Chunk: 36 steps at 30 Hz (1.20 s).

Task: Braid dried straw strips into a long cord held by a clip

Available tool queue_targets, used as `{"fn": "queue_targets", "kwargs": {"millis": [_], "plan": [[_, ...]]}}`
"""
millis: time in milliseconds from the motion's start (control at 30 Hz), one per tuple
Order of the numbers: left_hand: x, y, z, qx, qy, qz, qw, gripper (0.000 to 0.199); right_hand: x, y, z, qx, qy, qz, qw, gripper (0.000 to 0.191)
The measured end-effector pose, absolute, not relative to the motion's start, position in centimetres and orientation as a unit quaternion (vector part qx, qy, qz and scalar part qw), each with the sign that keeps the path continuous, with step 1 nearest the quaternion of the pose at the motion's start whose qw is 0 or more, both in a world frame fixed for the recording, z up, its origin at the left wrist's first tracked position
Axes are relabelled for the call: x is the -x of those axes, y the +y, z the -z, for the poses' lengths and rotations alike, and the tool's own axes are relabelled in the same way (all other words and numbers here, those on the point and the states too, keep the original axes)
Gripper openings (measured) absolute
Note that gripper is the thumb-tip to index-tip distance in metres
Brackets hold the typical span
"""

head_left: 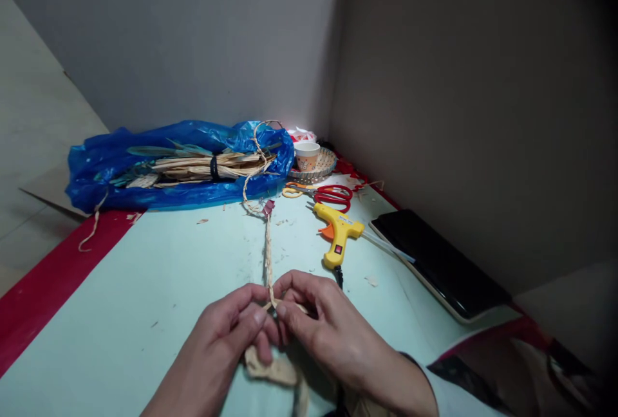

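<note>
A thin braided straw cord [268, 246] runs up the table from between my hands to a small dark-pink clip [268, 208], then curls over toward a blue bag. My left hand [232, 324] pinches a pale strand at the cord's near end. Close beside it, my right hand [313, 317] is closed on another strand there, thumb and fingers pressed together. Loose ends of wider pale straw [271, 369] hang below my fingers. The lower fingers of both hands partly cover the strands.
Bundled straw lies in the blue plastic bag [125, 193] at the back left. Behind the cord's right side are a paper cup [307, 156] on a woven tray [324, 167], red scissors [334, 196], a yellow glue gun [338, 230] and a black tablet-like object [437, 262]. Grey walls [217, 37] stand behind.
</note>
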<state>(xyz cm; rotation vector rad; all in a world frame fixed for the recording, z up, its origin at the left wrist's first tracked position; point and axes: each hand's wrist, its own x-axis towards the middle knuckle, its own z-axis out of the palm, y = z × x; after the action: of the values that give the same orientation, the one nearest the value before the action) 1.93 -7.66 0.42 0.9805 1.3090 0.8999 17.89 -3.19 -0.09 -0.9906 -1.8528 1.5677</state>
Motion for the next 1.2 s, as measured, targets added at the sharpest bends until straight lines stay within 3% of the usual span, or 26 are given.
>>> {"fn": "queue_targets", "kwargs": {"millis": [167, 333, 767, 933, 1100, 1200], "plan": [[-2.1, -7.2, -0.3, -0.377, 0.575, -0.416, 0.596, 0.016, -18.0, -3.4, -0.3, 0.375, -0.715, -0.532, 0.256, 0.014], [-2.7, -7.1, -0.3, -0.367, 0.606, -0.395, 0.585, 0.029, -18.3, -3.7, -0.3, 0.391, -0.749, -0.473, 0.251, 0.009], [-3.2, -7.5, -1.1, -0.360, 0.645, -0.392, 0.548, 0.032, -19.7, -4.9, -1.2, 0.446, -0.800, -0.347, 0.202, 0.020], [-3.2, -7.5, -1.0, -0.394, 0.637, -0.403, 0.526, 0.029, -18.8, -6.3, 0.3, 0.392, -0.844, -0.255, 0.263, 0.020], [-2.5, -7.7, -0.6, -0.363, 0.588, -0.396, 0.605, 0.026, -16.3, -7.9, 4.4, 0.328, -0.881, -0.116, 0.321, 0.023], [-2.3, -7.9, -0.6, -0.339, 0.567, -0.414, 0.626, 0.023, -16.4, -7.8, 4.2, 0.285, -0.890, -0.007, 0.355, 0.020]]}}
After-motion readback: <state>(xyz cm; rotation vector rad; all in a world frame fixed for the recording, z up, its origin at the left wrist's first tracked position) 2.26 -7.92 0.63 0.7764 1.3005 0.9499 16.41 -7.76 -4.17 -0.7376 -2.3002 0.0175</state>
